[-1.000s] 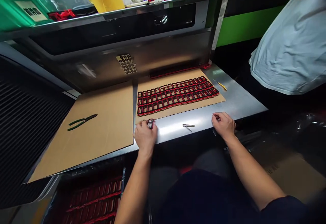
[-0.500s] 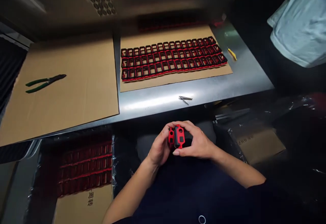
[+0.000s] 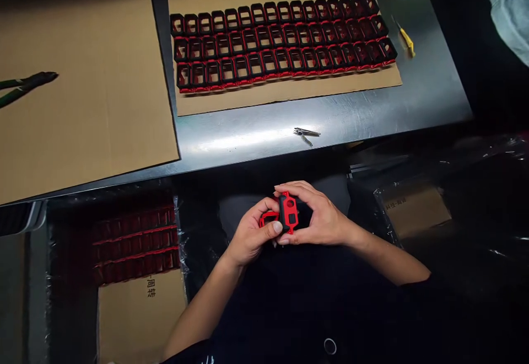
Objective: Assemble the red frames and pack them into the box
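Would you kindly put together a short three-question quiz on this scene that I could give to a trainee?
1. True or false: the yellow-handled tool lies on the metal table, to the right of the cardboard sheet that bears the frames.
2. Multiple choice: in how many rows do the frames stand on that sheet? A) two B) three C) five
3. Short answer: what does the right hand hold between its thumb and fingers?

Key: 1. True. 2. B, three. 3. A red-and-black piece.
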Motion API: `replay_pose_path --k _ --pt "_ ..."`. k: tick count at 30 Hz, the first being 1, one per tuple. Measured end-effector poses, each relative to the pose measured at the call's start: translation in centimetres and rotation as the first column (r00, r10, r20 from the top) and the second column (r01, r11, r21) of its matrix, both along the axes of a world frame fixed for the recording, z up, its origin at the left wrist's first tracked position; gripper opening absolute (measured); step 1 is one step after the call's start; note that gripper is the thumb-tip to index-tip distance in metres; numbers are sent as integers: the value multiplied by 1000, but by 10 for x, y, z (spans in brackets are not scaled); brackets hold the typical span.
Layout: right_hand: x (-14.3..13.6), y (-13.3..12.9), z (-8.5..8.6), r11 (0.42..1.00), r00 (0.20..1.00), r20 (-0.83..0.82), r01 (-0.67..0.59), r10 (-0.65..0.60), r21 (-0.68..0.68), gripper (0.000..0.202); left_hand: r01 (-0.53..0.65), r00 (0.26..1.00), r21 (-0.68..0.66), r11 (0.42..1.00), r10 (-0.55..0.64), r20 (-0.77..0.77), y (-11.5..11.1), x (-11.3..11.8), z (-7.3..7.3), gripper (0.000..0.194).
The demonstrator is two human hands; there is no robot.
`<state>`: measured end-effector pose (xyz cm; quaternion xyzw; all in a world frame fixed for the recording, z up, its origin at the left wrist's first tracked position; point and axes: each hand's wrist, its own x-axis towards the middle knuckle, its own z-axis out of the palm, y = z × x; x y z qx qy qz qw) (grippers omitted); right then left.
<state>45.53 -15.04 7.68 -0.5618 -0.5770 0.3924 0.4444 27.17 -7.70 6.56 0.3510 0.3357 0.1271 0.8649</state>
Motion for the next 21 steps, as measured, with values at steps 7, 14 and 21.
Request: replay_pose_path --k 7,14,21 --pt "1 -2 -4 999 999 30 -27 28 -22 85 68 997 -52 996 -65 43 1 -1 -8 53" --pt "0 -3 -11 999 999 -14 -51 51 3 82 68 996 -49 996 -65 68 0 2 -12 55" --pt "10 -8 -4 997 995 -89 -54 49 -60 88 0 1000 5 1000 0 4 -3 0 -7 53"
